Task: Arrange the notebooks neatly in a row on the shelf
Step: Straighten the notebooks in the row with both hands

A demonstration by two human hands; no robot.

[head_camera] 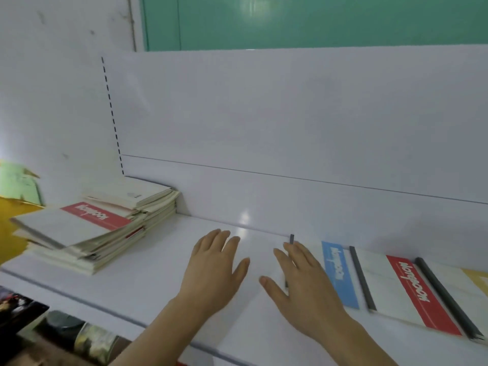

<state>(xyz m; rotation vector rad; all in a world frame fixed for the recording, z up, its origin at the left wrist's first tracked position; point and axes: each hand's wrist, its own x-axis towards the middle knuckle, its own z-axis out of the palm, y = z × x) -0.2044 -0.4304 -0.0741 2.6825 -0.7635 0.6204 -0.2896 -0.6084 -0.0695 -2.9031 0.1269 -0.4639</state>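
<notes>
"Notebook" can be read three times — in white script on the red band of the top notebook point(79, 223) of the pile at the shelf's point(158, 281) left end, on a blue-banded notebook point(339, 273), and on a red-banded notebook point(414, 289) toward its right end.

Both hands were flat and spread, palms down, holding nothing. The left hand point(214, 270) lay over bare white shelf point(148, 291). The right hand point(303, 286) rested on a white cover, its fingers point(298, 252) reaching a dark spine strip point(291, 239) at their tips. Just right of those fingers lay the blue-banded notebook point(339, 273), then the red-banded notebook point(417, 294), side by side in a row. Well left of the left fingertips stood an uneven stack of notebooks point(105, 228) against the back panel point(290, 128).
</notes>
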